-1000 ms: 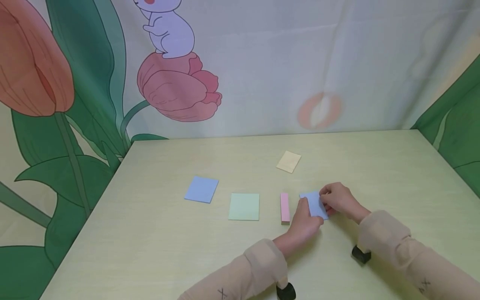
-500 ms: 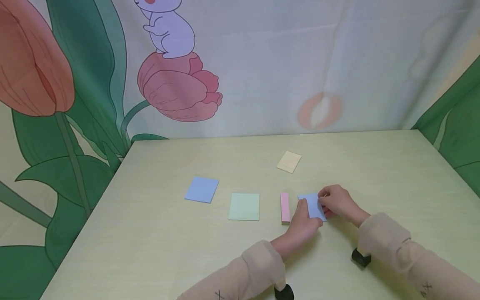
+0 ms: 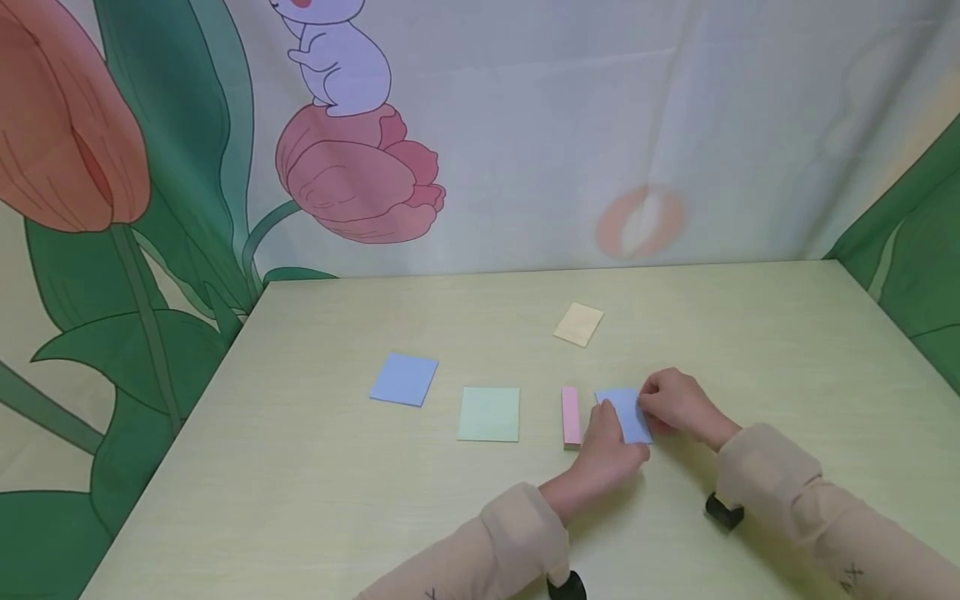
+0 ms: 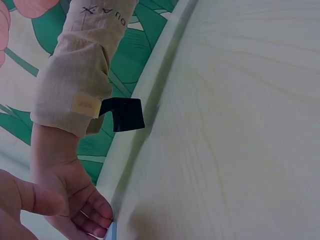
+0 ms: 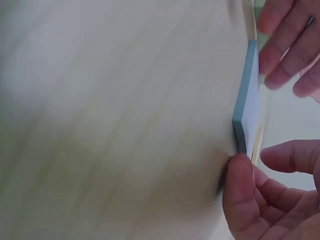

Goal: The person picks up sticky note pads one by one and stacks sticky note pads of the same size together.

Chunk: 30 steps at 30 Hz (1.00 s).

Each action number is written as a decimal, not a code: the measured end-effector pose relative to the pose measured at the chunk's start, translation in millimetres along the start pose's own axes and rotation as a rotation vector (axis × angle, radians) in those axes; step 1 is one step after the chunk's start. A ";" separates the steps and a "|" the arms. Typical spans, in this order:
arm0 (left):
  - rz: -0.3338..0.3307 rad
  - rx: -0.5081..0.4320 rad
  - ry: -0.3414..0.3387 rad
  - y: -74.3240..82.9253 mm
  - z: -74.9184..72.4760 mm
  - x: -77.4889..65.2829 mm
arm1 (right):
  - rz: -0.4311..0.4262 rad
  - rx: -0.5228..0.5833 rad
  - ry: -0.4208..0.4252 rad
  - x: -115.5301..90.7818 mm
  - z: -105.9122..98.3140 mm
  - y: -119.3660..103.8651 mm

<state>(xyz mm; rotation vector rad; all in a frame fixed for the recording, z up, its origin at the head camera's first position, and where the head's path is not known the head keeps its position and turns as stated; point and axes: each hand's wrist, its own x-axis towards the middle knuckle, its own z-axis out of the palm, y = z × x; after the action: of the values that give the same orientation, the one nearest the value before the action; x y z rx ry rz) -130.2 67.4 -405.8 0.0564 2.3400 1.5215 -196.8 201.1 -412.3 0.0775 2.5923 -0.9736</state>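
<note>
A blue sticky-note pad [image 3: 631, 410] lies flat on the table, in front of the person and right of middle. My left hand [image 3: 609, 447] is at its near left side, partly covering it. In the right wrist view, the left fingers [image 5: 282, 62] extend loosely close over the pad's top. My right hand [image 3: 681, 404] pinches the pad's right edge, thumb and fingertips together there in the head view. From the right wrist, one right fingertip [image 5: 240, 172] sits right at the pad's corner. In the left wrist view only a sliver of pad [image 4: 114, 231] shows.
Left of the hands lie a narrow pink pad [image 3: 571, 417], a pale green square pad [image 3: 488, 414] and another blue pad [image 3: 403, 379]. A small cream pad [image 3: 578, 324] lies farther back. A printed cloth [image 3: 540, 133] hangs behind the table [image 3: 300, 517].
The blue pad under the hands has shifted slightly left and nearer. My left hand has drawn back a little, showing more of it. The other pads stay in place.
</note>
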 end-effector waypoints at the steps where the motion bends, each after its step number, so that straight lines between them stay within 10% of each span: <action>1: -0.005 0.025 -0.001 0.3 -0.2 -1.0 | -0.001 -0.024 -0.001 -0.3 -0.7 0.1; 30: -0.129 -0.012 -0.024 5.5 -2.6 -2.9 | 0.018 0.017 -0.078 -1.4 -0.6 2.2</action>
<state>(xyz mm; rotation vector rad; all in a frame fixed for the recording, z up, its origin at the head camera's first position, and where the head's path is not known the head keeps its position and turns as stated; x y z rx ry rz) -129.1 66.9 -399.2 -0.0773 2.2695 1.4646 -195.2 203.3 -412.8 0.0661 2.5084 -0.9726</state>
